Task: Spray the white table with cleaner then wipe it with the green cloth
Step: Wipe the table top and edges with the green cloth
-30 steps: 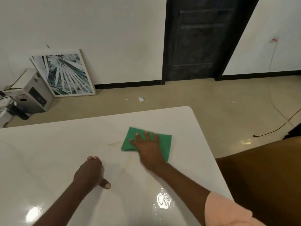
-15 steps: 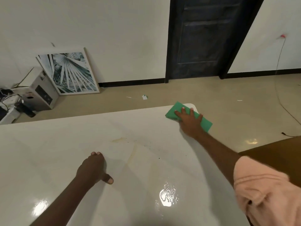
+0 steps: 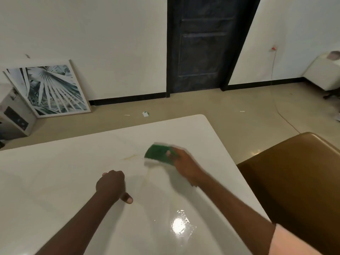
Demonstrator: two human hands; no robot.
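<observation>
We find the right hand (image 3: 184,162) flat, fingers apart, on the green cloth (image 3: 158,153); the left hand (image 3: 111,184) is unclear. The lower-centre puddle (image 3: 179,226) may dry streaked on the bench (image 3: 55,181) if missed.

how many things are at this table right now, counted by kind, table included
white table: 1
green cloth: 1
hands: 2, the left hand resting on the table and the right hand pressing on the cloth
brown chair: 1
total: 5

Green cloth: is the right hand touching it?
Touching. The head view shows the right hand lying on the blurred green cloth on the white table.
</observation>
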